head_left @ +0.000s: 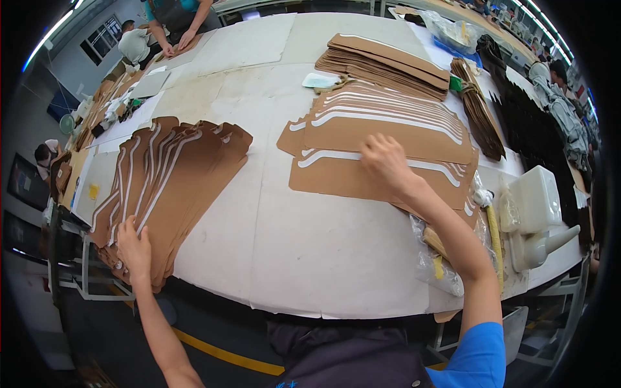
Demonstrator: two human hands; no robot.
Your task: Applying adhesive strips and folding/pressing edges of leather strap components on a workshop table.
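Observation:
At the table's left edge, my left hand (134, 249) rests on a fanned pile of brown leather-like panels (187, 174), its fingers spread over the near end. Curved white strips run along these panels. On the right, my right hand (387, 161) is over a second, overlapping row of brown panels (330, 176), also edged with white strips. Its fingers are bent down together at the white strip of the nearest panel. What lies between those fingertips is hidden.
Behind the right row sits a thick stack of brown panels (388, 61). A tied brown bundle (479, 107) and black pieces (530, 123) lie farther right. Near the right edge are a white plastic container (535, 200) and plastic bags (440, 268). Another person's hands (178, 45) work at the far left.

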